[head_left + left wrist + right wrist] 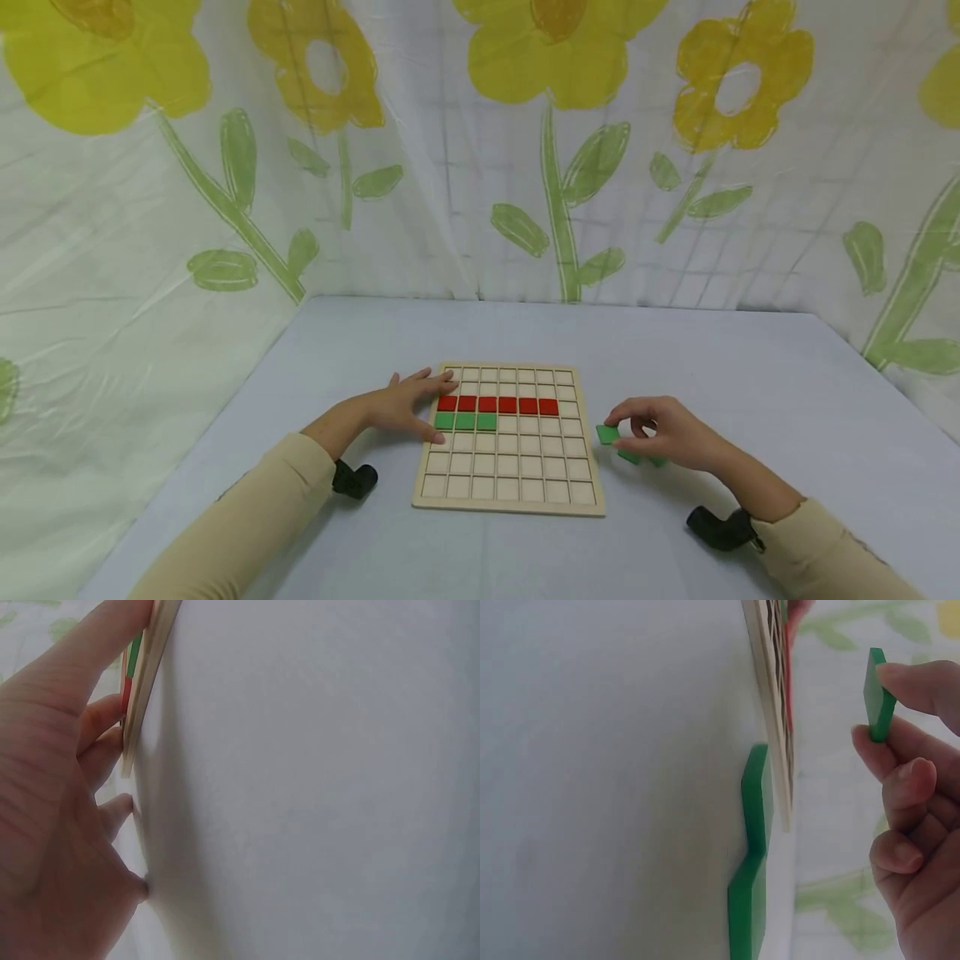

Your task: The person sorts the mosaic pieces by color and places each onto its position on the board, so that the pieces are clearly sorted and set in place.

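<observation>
A wooden grid board [508, 507] lies flat on the table. Red square tiles [507, 405] fill most of one row, and three green tiles [466, 421] sit in the row just below, at its left end. My left hand [405, 406] rests on the board's left edge with fingers spread and straight. Right of the board, my right hand [663, 432] pinches a green tile [879, 694] between thumb and finger, raised off the table. Under that hand two more green tiles [757, 799] lie on the tabletop, partly hidden by it in the head view.
The pale table [750, 375] extends around the board on all sides. A white curtain [420, 208] with yellow flowers hangs behind it and at the left. Black wrist cameras [722, 528] are strapped at both cuffs.
</observation>
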`<state>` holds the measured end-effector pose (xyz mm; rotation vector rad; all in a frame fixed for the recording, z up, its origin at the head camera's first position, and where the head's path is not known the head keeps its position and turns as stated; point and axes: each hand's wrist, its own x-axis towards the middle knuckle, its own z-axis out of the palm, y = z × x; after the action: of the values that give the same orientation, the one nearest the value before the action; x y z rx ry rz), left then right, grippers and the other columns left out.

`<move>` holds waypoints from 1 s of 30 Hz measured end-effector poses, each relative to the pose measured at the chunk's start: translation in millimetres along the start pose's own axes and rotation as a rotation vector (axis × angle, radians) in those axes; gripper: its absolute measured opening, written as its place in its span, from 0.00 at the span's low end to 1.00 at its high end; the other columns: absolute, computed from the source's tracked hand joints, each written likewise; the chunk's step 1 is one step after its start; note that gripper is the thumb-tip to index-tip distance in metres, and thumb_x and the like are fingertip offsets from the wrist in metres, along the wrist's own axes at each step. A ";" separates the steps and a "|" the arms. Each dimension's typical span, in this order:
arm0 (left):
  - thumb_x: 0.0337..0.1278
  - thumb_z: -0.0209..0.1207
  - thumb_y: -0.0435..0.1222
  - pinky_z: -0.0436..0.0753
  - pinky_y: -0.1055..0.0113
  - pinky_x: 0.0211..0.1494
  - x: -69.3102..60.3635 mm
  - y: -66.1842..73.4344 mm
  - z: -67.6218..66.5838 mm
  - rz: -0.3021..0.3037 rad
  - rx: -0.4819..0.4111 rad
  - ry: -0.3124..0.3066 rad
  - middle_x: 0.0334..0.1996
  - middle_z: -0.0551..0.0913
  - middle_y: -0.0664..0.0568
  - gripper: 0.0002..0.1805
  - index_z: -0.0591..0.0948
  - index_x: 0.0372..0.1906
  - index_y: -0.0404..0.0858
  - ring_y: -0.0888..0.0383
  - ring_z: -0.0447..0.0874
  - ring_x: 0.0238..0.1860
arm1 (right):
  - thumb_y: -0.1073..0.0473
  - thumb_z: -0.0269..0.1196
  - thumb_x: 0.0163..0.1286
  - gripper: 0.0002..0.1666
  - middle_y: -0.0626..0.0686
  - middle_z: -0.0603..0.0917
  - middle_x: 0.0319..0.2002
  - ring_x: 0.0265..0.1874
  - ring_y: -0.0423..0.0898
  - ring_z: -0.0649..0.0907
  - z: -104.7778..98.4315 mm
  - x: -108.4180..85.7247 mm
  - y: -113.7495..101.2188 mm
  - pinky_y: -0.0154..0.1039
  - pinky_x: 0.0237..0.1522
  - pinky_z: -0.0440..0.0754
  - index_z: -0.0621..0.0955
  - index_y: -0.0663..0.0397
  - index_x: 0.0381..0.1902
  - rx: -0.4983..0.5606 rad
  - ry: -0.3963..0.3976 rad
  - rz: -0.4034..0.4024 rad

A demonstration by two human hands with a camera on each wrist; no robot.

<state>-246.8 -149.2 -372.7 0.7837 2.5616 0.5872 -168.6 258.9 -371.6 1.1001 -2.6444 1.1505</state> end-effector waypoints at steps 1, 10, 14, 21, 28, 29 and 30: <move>0.41 0.67 0.56 0.27 0.38 0.70 0.3 0.0 0.0 -0.001 -0.002 -0.001 0.74 0.47 0.60 0.48 0.61 0.70 0.53 0.50 0.31 0.76 | 0.62 0.68 0.56 0.11 0.48 0.82 0.33 0.19 0.31 0.69 1.6 2.9 -0.1 0.29 0.21 0.70 0.82 0.52 0.39 0.001 -0.001 -0.005; 0.41 0.68 0.55 0.27 0.36 0.68 2.2 -0.6 0.9 0.019 -0.014 0.003 0.74 0.49 0.57 0.48 0.61 0.70 0.51 0.47 0.31 0.75 | 0.61 0.67 0.58 0.10 0.49 0.81 0.31 0.20 0.31 0.68 12.3 26.4 -6.2 0.29 0.22 0.69 0.82 0.55 0.39 0.022 -0.044 0.015; 0.41 0.68 0.55 0.27 0.36 0.68 2.5 -0.4 0.9 0.020 -0.015 0.003 0.74 0.49 0.57 0.47 0.62 0.70 0.50 0.47 0.32 0.75 | 0.59 0.67 0.58 0.11 0.50 0.82 0.31 0.20 0.32 0.68 14.7 36.2 -8.9 0.29 0.22 0.68 0.83 0.56 0.39 0.012 -0.057 0.047; 0.41 0.68 0.55 0.27 0.36 0.68 1.8 -0.3 0.3 0.012 -0.016 0.004 0.74 0.49 0.56 0.48 0.61 0.70 0.50 0.47 0.32 0.75 | 0.59 0.67 0.58 0.10 0.47 0.77 0.23 0.18 0.32 0.67 19.8 53.1 -11.6 0.29 0.21 0.67 0.83 0.54 0.39 -0.002 -0.063 0.099; 0.41 0.68 0.55 0.27 0.36 0.68 1.6 -0.3 0.1 0.020 -0.014 0.008 0.74 0.49 0.56 0.48 0.61 0.70 0.50 0.46 0.33 0.75 | 0.58 0.67 0.58 0.11 0.46 0.74 0.19 0.17 0.34 0.66 26.8 69.4 -14.4 0.28 0.19 0.64 0.84 0.55 0.38 -0.026 -0.064 0.131; 0.41 0.68 0.55 0.28 0.36 0.68 1.6 -0.3 0.1 0.020 -0.013 0.009 0.74 0.49 0.56 0.48 0.61 0.70 0.50 0.46 0.33 0.75 | 0.57 0.67 0.58 0.11 0.46 0.74 0.19 0.18 0.34 0.67 27.8 71.9 -14.7 0.28 0.19 0.64 0.84 0.55 0.38 -0.031 -0.065 0.136; 0.41 0.68 0.55 0.28 0.35 0.68 1.6 -0.3 0.0 0.021 -0.012 0.011 0.74 0.50 0.56 0.48 0.61 0.70 0.50 0.46 0.33 0.75 | 0.57 0.67 0.57 0.11 0.47 0.74 0.19 0.17 0.35 0.67 28.9 74.3 -14.8 0.28 0.19 0.64 0.85 0.55 0.38 -0.032 -0.067 0.146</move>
<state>-248.2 -148.5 -373.3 0.8062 2.5601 0.6139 -208.3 189.2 -360.1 0.9710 -2.8260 1.1079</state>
